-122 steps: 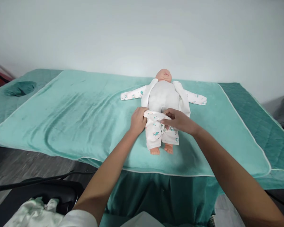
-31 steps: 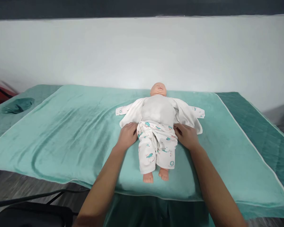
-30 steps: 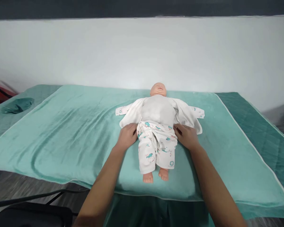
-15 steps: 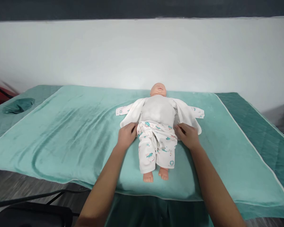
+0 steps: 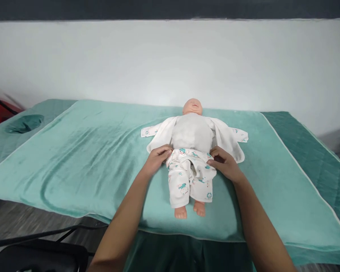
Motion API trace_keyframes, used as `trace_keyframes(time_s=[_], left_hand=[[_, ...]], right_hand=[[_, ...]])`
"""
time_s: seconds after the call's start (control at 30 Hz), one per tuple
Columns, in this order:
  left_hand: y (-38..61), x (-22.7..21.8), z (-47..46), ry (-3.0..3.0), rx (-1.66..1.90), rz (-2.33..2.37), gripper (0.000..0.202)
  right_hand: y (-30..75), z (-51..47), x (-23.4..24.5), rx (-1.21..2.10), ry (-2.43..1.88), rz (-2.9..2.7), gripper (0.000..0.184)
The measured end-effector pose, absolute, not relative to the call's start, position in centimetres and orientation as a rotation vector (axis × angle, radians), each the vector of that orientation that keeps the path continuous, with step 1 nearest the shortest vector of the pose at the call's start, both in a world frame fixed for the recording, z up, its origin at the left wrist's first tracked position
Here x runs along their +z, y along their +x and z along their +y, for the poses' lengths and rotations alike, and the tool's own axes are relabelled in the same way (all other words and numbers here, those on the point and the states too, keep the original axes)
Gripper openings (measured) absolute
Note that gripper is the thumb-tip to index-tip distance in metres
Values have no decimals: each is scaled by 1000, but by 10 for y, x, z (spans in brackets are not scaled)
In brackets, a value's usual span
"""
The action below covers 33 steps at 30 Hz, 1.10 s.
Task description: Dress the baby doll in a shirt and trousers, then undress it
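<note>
Head view shows the doll lying on its back on the sheet, with the shirt open and spread to both sides. The left hand and the right hand each pinch one side of the pants at the waist, and the feet come out below.

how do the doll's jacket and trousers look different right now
The jacket lies open beside the torso; the trousers are on, feet showing below. The jacket shows mostly plain white inner fabric, the trousers colored print. Both are white-based.
</note>
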<state>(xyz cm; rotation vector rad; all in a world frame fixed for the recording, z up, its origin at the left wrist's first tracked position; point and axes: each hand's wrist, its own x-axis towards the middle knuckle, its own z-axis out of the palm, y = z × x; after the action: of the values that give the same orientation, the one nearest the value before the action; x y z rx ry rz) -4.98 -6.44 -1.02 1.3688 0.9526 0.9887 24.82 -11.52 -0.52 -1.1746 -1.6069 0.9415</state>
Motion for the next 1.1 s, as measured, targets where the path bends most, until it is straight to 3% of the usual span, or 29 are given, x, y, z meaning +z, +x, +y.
trace_keyframes(time_s=[0.37,0.57,0.73,1.1], left_hand=[[-52,-11,-66,1384,841,895,20],[-60,-7,-62,1389,677,834,32],[-62,-3,-63,1387,624,851,37],[-59,-2,-67,1406,589,868,23]], right_hand=[[240,-102,-6,714,-1152,-1375,33],[249,-112,-11,1078,-1393,-1286,41],[260,-114,-11,1224,-1263,-1421,39],[269,-112,-12,1342,-1193,-1621,27]])
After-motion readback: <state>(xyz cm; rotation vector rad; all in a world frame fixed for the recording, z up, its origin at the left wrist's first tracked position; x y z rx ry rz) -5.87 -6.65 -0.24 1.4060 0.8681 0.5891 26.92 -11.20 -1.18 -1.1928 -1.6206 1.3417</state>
